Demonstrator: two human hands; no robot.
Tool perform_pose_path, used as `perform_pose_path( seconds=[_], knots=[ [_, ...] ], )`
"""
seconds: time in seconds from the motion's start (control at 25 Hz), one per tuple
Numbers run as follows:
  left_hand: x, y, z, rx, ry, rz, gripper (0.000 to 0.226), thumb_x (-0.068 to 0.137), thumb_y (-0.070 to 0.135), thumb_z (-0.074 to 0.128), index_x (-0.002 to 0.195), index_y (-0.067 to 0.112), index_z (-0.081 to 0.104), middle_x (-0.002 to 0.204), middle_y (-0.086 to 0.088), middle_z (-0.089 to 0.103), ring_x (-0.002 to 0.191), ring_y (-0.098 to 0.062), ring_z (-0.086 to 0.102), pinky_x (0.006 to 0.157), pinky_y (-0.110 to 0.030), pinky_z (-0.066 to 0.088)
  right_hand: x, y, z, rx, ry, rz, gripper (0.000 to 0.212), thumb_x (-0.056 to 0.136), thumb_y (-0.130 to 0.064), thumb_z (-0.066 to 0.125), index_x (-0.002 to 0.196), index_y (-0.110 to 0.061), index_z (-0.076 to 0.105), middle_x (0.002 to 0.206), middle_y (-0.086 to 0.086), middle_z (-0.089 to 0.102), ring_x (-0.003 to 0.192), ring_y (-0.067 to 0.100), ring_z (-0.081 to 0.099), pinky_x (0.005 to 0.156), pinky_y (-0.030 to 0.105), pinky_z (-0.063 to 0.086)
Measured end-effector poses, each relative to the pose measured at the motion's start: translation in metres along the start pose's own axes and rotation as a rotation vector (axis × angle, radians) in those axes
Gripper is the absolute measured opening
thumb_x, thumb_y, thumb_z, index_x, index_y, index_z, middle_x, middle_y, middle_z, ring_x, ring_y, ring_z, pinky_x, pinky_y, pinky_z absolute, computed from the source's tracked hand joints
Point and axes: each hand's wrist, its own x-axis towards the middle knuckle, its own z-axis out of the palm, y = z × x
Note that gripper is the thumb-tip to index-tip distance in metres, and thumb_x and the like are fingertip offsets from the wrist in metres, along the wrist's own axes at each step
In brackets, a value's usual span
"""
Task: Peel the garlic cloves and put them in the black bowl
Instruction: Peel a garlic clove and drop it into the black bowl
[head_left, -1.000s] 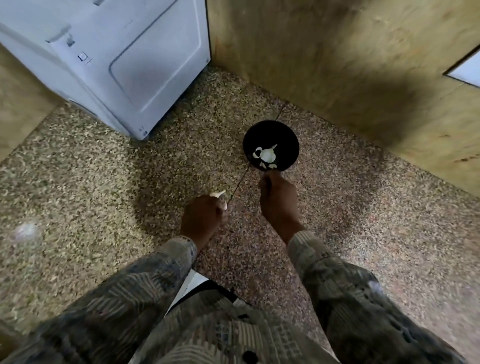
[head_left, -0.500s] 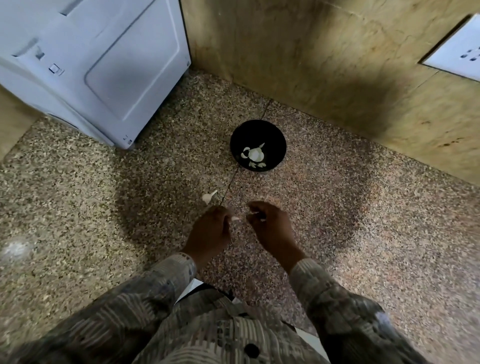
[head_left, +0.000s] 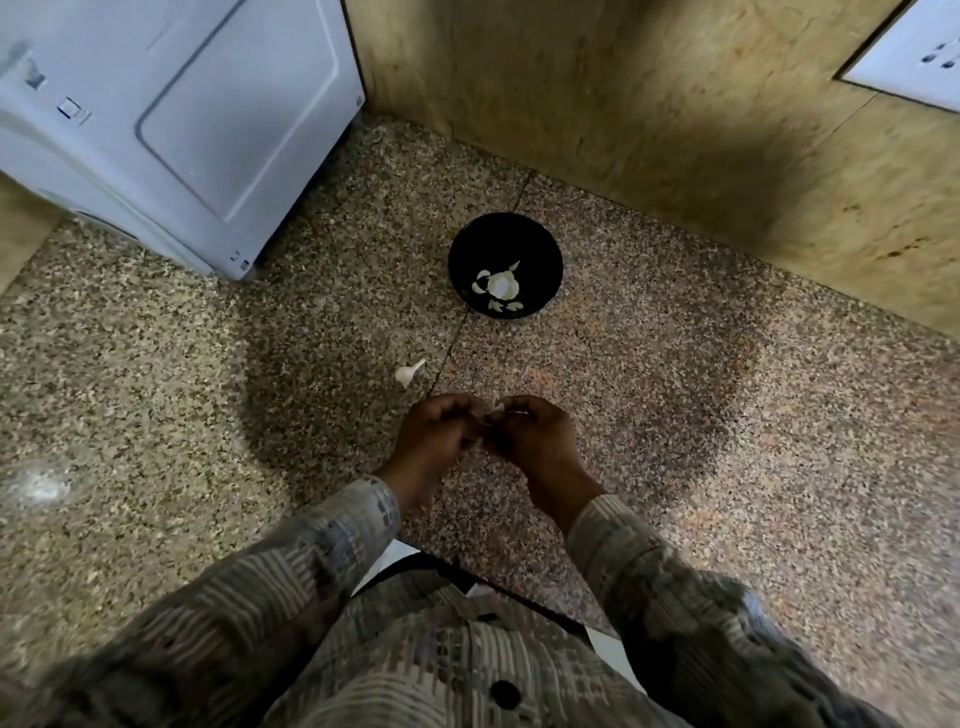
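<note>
A black bowl (head_left: 505, 273) stands on the speckled stone counter (head_left: 675, 395) near the back wall, holding several pale garlic pieces (head_left: 500, 287). A garlic piece with a stalk (head_left: 409, 372) lies alone on the counter, left of a dark joint line. Nearer to me, my left hand (head_left: 435, 436) and my right hand (head_left: 530, 436) meet fingertip to fingertip, both pinching a small pale garlic clove (head_left: 493, 417) that is mostly hidden by the fingers.
A white appliance (head_left: 171, 119) fills the back left corner. A tan stone wall (head_left: 649, 119) runs along the back, with a white socket plate (head_left: 914, 47) at top right. My patterned sleeves and shirt (head_left: 415, 649) fill the near edge.
My right hand drew back from the bowl toward me. My left hand left the stalked garlic piece on the counter. Both hands came together on a small clove.
</note>
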Motion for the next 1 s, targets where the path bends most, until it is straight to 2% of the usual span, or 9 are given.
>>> perform_pose_path(
  seconds=[0.12,0.2,0.28,0.36,0.52,0.64,0.8,0.92,1.0],
  knots=[
    [0.007,-0.008,-0.014,0.452,-0.004,0.261,0.018,0.084,0.022,0.078,0.102,0.025,0.080,0.099,0.008,0.078,0.096,-0.009,0.072,0.088,-0.028,0.056,0.010,0.008,-0.002,-0.106,-0.013,-0.051,0.008,0.089,0.000,0.073,0.093,-0.006,0.073,0.082,0.011,0.077,0.075,0.028,0.072,0.070,0.038,0.061],
    [0.012,-0.007,-0.016,0.705,0.018,0.424,0.020,0.083,0.025,0.074,0.102,0.025,0.081,0.099,0.008,0.079,0.094,-0.007,0.072,0.088,-0.029,0.057,0.016,0.011,-0.005,-0.287,0.016,-0.109,0.008,0.088,-0.010,0.078,0.092,-0.016,0.079,0.084,0.004,0.079,0.082,0.025,0.076,0.078,0.040,0.064],
    [0.017,-0.007,-0.013,0.814,0.023,0.505,0.018,0.085,0.026,0.072,0.101,0.024,0.082,0.096,0.005,0.079,0.089,-0.009,0.072,0.083,-0.032,0.059,0.026,0.010,-0.010,-0.521,0.059,-0.188,0.008,0.087,-0.018,0.080,0.094,-0.022,0.082,0.083,-0.004,0.079,0.079,0.015,0.076,0.078,0.035,0.064],
    [0.020,-0.008,-0.011,0.856,0.013,0.505,0.017,0.087,0.026,0.071,0.100,0.026,0.082,0.095,0.005,0.078,0.087,-0.011,0.072,0.080,-0.034,0.059,0.033,0.006,-0.015,-0.692,0.022,-0.261,0.008,0.088,-0.021,0.080,0.094,-0.023,0.082,0.084,-0.007,0.079,0.078,0.009,0.074,0.076,0.030,0.062],
    [0.026,-0.004,-0.017,0.880,-0.118,0.509,0.015,0.086,0.027,0.072,0.094,0.023,0.083,0.086,0.002,0.076,0.077,-0.014,0.070,0.072,-0.035,0.057,0.034,0.001,-0.022,-0.682,-0.047,-0.251,0.011,0.081,-0.015,0.086,0.088,-0.021,0.082,0.087,-0.004,0.078,0.083,0.013,0.074,0.080,0.032,0.062],
    [0.033,0.003,-0.021,0.940,-0.154,0.530,0.011,0.084,0.022,0.077,0.093,0.022,0.083,0.087,0.003,0.078,0.076,-0.010,0.071,0.073,-0.032,0.059,0.036,0.001,-0.029,-0.737,-0.114,-0.269,0.013,0.081,-0.012,0.086,0.086,-0.023,0.081,0.089,-0.007,0.075,0.082,0.011,0.073,0.079,0.031,0.062],
    [0.029,0.000,-0.019,0.911,-0.113,0.580,0.017,0.086,0.023,0.079,0.102,0.021,0.082,0.093,0.001,0.077,0.082,-0.010,0.069,0.076,-0.020,0.052,0.038,0.003,-0.026,-0.929,-0.100,-0.345,0.009,0.083,-0.020,0.085,0.090,-0.024,0.081,0.086,-0.013,0.069,0.078,0.001,0.065,0.070,0.015,0.051],
    [0.027,-0.004,-0.020,0.970,-0.119,0.621,0.019,0.087,0.021,0.077,0.105,0.016,0.081,0.097,-0.005,0.073,0.089,-0.021,0.069,0.081,-0.030,0.055,0.038,0.005,-0.022,-1.032,-0.092,-0.405,0.003,0.089,-0.022,0.078,0.090,-0.024,0.080,0.088,-0.007,0.070,0.077,0.009,0.066,0.071,0.025,0.056],
    [0.029,-0.003,-0.019,1.018,-0.098,0.640,0.018,0.087,0.020,0.075,0.103,0.013,0.080,0.102,-0.006,0.068,0.090,-0.023,0.067,0.080,-0.031,0.053,0.039,0.004,-0.025,-1.084,-0.128,-0.463,0.006,0.091,-0.026,0.076,0.092,-0.023,0.081,0.089,-0.006,0.070,0.076,0.008,0.064,0.071,0.023,0.054]
  ],
)
